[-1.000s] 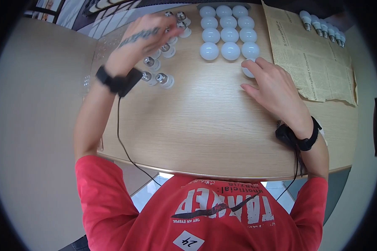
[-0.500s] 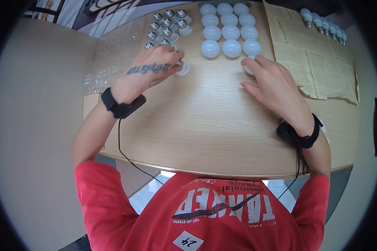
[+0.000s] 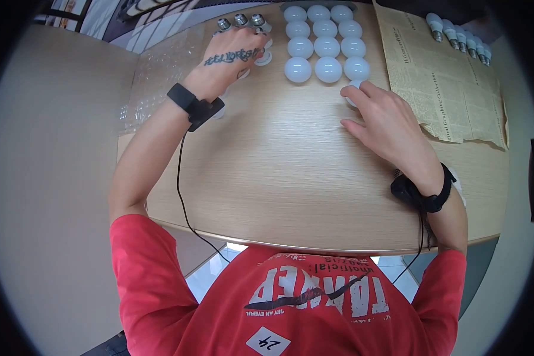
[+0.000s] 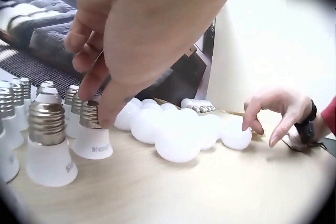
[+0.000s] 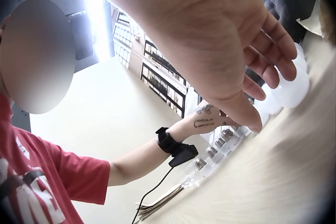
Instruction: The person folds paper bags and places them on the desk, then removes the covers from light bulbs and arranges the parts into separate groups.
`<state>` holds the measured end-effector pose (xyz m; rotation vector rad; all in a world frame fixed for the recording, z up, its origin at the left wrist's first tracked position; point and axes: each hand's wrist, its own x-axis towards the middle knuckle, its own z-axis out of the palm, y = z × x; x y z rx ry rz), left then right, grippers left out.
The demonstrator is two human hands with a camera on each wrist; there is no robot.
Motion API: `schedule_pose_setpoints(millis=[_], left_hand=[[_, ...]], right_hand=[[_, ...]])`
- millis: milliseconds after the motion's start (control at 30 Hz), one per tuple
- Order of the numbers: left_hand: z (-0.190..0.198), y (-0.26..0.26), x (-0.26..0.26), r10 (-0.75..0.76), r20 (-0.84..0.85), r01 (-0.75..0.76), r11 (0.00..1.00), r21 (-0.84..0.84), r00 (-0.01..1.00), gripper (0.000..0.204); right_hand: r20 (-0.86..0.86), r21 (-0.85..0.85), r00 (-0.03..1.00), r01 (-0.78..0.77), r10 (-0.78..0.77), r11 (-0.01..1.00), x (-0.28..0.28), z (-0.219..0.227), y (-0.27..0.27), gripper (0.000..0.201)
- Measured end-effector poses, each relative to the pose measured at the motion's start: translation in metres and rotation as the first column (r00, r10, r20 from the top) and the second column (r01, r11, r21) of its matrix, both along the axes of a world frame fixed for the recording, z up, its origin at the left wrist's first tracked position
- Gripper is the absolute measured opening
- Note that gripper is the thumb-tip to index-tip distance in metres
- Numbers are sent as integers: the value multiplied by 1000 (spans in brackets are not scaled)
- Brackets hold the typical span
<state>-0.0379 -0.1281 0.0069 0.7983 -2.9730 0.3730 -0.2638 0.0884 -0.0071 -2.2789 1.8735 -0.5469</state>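
In the left wrist view, the left hand (image 4: 142, 35) pinches the metal screw base of a white bulb (image 4: 94, 142), which stands base up on the table beside other upended bulbs (image 4: 50, 155). From the head view, that hand (image 3: 234, 59) covers much of the group, with metal bases (image 3: 241, 19) showing beyond it. The right hand (image 3: 388, 121) rests at a round white bulb (image 3: 353, 95), fingertips touching it, fingers loosely bent and thumb apart. This bulb lies at the near end of the right column of round bulbs (image 3: 326, 47). Relaxed fingers show in the right wrist view.
Brown printed paper (image 3: 442, 83) lies right of the round bulbs, with several smaller bulbs (image 3: 450, 31) in a row on its far right. Clear plastic packaging (image 3: 160, 77) lies at the left. A cable (image 3: 181, 190) hangs from the left wrist over the table's front edge.
The left hand went from the far bulbs to the near side of the group, then away again with a bulb that stood apart half a second ago. The right hand has barely moved.
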Motion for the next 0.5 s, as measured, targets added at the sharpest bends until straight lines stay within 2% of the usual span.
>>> schedule_pose_setpoints(millis=[167, 267, 367, 500], left_hand=[[23, 7, 17, -12, -125, 9, 1000, -20, 992, 26], [39, 11, 38, 65, -173, -62, 998, 19, 983, 26], [47, 19, 60, 110, -172, -100, 993, 68, 979, 27], [50, 39, 78, 257, -85, -243, 959, 146, 963, 30]], right_hand=[[-2, 6, 1000, 0, 0, 1000, 1, 1, 2, 35], [0, 10, 1000, -4, 4, 1000, 2, 1, 1, 36], [-2, 19, 1000, -6, 6, 1000, 3, 1, 1, 36], [-12, 22, 1000, -5, 5, 1000, 4, 2, 3, 36]])
